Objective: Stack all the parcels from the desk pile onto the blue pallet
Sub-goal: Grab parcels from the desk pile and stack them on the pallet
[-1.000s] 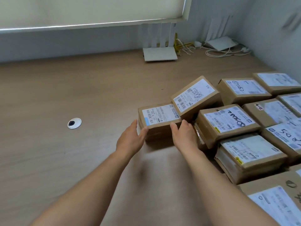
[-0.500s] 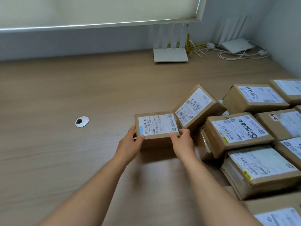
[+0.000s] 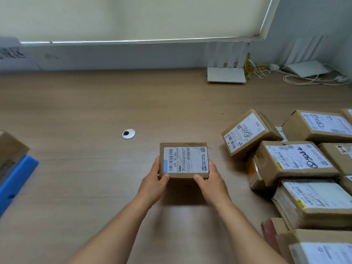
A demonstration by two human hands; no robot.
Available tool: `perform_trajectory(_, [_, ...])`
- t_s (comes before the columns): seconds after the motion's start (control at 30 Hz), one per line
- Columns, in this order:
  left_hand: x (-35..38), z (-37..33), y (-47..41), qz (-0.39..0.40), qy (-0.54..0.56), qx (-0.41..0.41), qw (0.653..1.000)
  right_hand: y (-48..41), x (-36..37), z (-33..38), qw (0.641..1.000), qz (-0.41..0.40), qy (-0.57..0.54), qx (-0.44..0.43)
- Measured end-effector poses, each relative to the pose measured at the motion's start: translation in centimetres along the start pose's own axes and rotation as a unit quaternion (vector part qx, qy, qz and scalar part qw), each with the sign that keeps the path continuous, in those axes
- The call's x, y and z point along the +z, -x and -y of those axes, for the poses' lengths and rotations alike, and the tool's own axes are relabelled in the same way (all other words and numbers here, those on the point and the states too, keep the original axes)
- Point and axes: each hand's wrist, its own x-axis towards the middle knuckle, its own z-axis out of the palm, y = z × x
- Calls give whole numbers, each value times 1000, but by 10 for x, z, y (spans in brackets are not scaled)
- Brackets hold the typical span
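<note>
A small brown cardboard parcel (image 3: pixel 184 161) with a white shipping label is lifted above the wooden desk (image 3: pixel 85 115), casting a shadow below. My left hand (image 3: pixel 154 181) grips its left edge and my right hand (image 3: pixel 210 181) grips its right edge, thumbs on the near top edge. The desk pile of parcels (image 3: pixel 297 162) lies to the right, with a tilted parcel (image 3: pixel 247 132) at its left end. The blue pallet (image 3: pixel 16 180) shows at the left edge, with a brown parcel (image 3: pixel 10 147) on it.
A round cable grommet (image 3: pixel 128 133) sits in the desk left of the held parcel. Two white routers (image 3: pixel 226 76) (image 3: pixel 304 68) and loose cables (image 3: pixel 312 80) stand along the back wall under a window blind (image 3: pixel 133 18).
Both hands closed on the small parcel, lifted it off the desk and carried it left, away from the pile. The view swung left, bringing the blue pallet into sight.
</note>
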Motion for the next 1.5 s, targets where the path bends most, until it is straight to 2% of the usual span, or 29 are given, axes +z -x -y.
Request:
perform_trajectory(0.2, [-30,14,45,-54,22,-12,998,29,17,13,995,29,49,-87])
perform_trajectory(0.57, [-111,33,152,-142,76,28,986,119,46,74,968,15,66,-241])
perform_trajectory(1.0, [-216,109,303,-286,61,20,956,248,156,147,933,52,-7,-357])
perform_trajectory(1.5, [-334,221,436,-428,94,-12,899,373,311,210,887,163,-40,-430])
